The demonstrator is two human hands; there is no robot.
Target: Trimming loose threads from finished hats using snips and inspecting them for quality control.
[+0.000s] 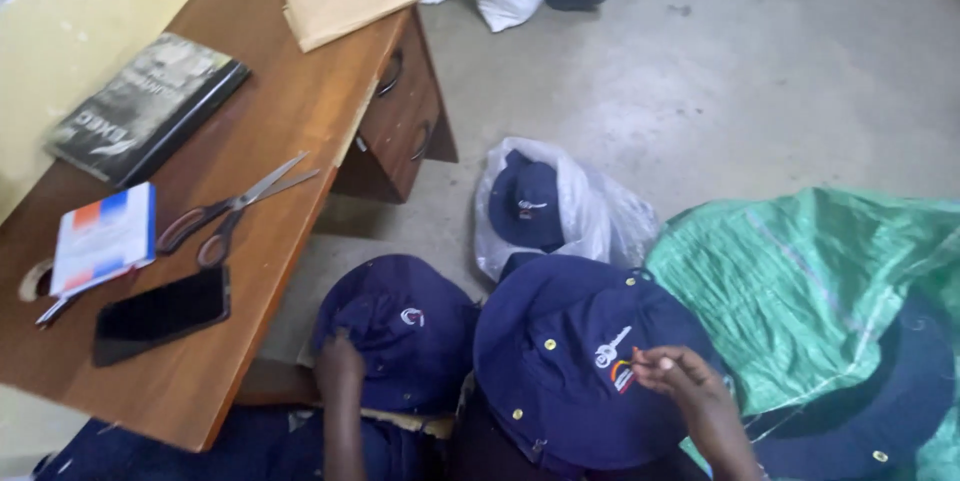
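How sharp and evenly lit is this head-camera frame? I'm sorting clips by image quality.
Head view: soft, even light with no hard shadows; mild glare on the steel scissors and the clear plastic bag; the navy bucket hats lose detail in their dark cloth; the right hand is slightly blurred; the wooden desk leans, wide-angle.

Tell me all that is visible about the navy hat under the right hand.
The navy hat is a dark blue fabric bucket hat with a wide brim, small yellow eyelets and an embroidered white and multicoloured emblem. It lies on the person's lap, crown up. The right hand pinches at the emblem. Its brim lies against a second navy hat, which the left hand touches.
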